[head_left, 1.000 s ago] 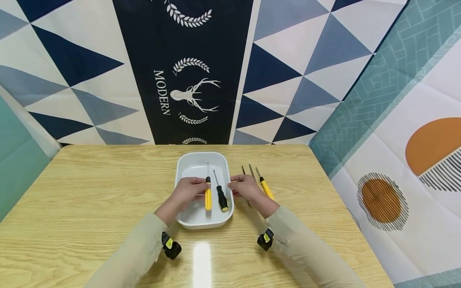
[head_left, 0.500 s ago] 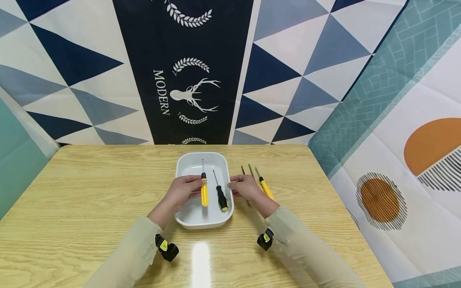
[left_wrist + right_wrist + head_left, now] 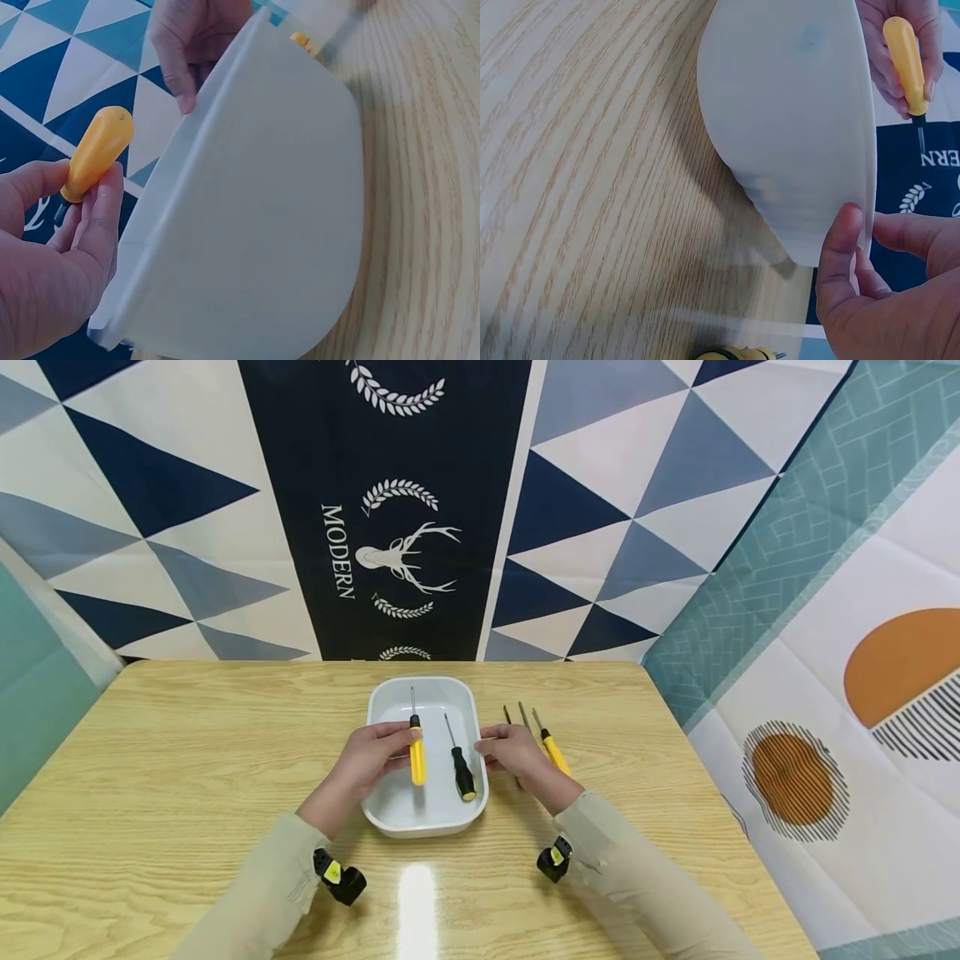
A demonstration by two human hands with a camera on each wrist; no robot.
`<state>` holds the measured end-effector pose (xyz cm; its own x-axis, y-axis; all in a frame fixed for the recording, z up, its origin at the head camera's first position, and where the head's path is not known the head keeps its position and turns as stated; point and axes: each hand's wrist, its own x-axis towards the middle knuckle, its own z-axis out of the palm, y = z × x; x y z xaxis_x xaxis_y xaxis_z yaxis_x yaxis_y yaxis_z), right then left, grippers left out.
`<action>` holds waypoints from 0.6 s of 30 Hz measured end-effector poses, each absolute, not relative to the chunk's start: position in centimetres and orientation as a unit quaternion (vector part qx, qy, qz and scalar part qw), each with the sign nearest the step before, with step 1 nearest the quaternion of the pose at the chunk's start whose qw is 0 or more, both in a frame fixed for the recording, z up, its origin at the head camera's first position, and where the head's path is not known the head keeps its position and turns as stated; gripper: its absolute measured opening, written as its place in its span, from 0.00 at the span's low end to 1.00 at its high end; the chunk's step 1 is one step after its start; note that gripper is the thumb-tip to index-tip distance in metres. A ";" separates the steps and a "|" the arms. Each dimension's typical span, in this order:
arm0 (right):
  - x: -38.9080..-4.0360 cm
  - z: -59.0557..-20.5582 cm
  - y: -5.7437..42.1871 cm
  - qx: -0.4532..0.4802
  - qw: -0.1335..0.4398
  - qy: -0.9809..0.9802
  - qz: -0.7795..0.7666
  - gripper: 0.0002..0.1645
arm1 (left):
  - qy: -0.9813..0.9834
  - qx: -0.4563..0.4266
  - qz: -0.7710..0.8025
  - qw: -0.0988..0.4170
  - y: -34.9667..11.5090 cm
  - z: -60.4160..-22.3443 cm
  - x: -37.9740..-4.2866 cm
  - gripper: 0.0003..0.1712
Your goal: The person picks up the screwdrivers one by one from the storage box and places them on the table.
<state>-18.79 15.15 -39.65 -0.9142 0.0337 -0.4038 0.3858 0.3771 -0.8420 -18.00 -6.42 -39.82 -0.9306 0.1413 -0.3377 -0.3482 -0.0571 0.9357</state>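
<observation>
A yellow-handled screwdriver (image 3: 417, 760) is pinched in my left hand (image 3: 365, 758), above the left side of a white tray (image 3: 423, 822). Its shaft points away from me toward the back wall. Inside the tray lies a black-handled screwdriver (image 3: 462, 775) with a yellow end, along the right side. My right hand (image 3: 517, 752) grips the tray's right rim; in the right wrist view the thumb and fingers (image 3: 841, 251) pinch that rim from both sides. The left wrist view shows the yellow handle (image 3: 101, 146) between thumb and fingers, apart from the tray wall (image 3: 255, 195).
Right of the tray, several screwdrivers lie on the wooden table (image 3: 202, 760), one with a yellow handle (image 3: 553, 752); the right hand partly hides the others. A patterned cloth wall (image 3: 405, 527) rises behind the table's back edge.
My left hand has moved left and slightly away from me with the yellow-handled screwdriver, from the tray's middle toward its left side. The right hand stays on the rim; the tray has not visibly moved.
</observation>
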 end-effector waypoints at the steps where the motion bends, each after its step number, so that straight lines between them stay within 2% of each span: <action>1: -18.8 -39.7 15.1 0.129 0.162 0.813 -0.544 0.18 | 0.663 -0.079 0.726 0.168 -6.6 -39.8 -18.0 0.25; 18: -18.7 -39.6 15.1 0.120 0.156 0.814 -0.546 0.18 | 0.657 -0.076 0.729 0.174 -8.3 -39.2 -17.8 0.26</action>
<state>-18.69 15.09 -39.63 -0.9223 0.0244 -0.3856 0.3661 0.3744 -0.8520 -17.81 -8.32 -39.23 -0.9280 0.1541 -0.3391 -0.3533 -0.0756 0.9325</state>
